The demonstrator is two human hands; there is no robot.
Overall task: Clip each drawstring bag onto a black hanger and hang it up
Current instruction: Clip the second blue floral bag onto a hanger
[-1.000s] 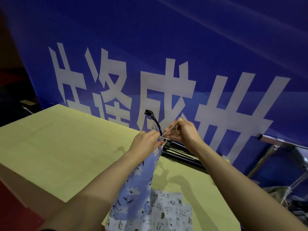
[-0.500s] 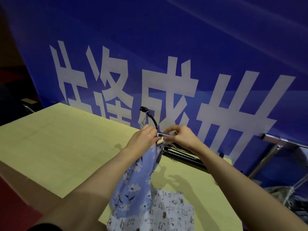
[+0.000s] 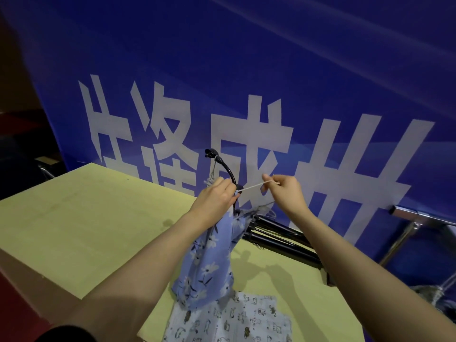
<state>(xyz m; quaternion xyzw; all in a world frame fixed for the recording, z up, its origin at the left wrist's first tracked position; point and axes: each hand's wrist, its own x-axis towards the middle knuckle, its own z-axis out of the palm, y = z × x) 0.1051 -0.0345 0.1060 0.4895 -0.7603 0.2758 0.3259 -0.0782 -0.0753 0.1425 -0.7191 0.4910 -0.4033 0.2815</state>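
While the left hand [image 3: 217,198] grips the gathered neck of the blue floral drawstring bag [image 3: 209,262] against the black hanger [image 3: 223,169] at 12 o'clock above the bench [image 3: 86,218], the right hand [image 3: 283,193] at 2 o'clock has its fingers pinched on the white drawstring [image 3: 251,188], pulled taut. Bag looks light, limp, slippery-soft; best held at the bunched neck. Cat-print bag [image 3: 234,319] lies flat at 6 o'clock, spare hangers [image 3: 278,238] at 3.

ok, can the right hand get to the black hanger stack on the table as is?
Probably not yet: the right hand is pinching the white drawstring taut. The stack of black hangers lies just below it on the table with nothing between, so letting go should free the way.
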